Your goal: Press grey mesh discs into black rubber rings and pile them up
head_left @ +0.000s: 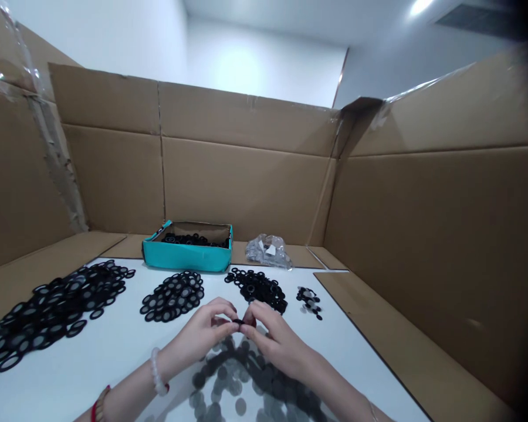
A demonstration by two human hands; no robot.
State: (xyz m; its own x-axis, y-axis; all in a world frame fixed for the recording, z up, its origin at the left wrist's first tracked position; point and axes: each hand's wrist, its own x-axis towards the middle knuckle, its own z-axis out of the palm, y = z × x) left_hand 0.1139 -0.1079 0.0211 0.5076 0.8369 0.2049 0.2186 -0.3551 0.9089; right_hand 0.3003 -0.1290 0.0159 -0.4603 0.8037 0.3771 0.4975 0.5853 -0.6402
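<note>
My left hand (205,334) and my right hand (273,337) meet fingertip to fingertip above the white table (114,346). Together they pinch a small black ring (238,321). Under my wrists lies a pile of grey round mesh discs (242,381). Just beyond my fingers is a heap of black rings (257,287). Further left lies a flat cluster of rings with discs fitted in them (172,296).
A large spread of black rings (53,310) covers the left of the table. A teal box (187,249) with more rings stands at the back, a clear plastic bag (268,251) beside it. A few small rings (308,300) lie right. Cardboard walls (422,223) enclose everything.
</note>
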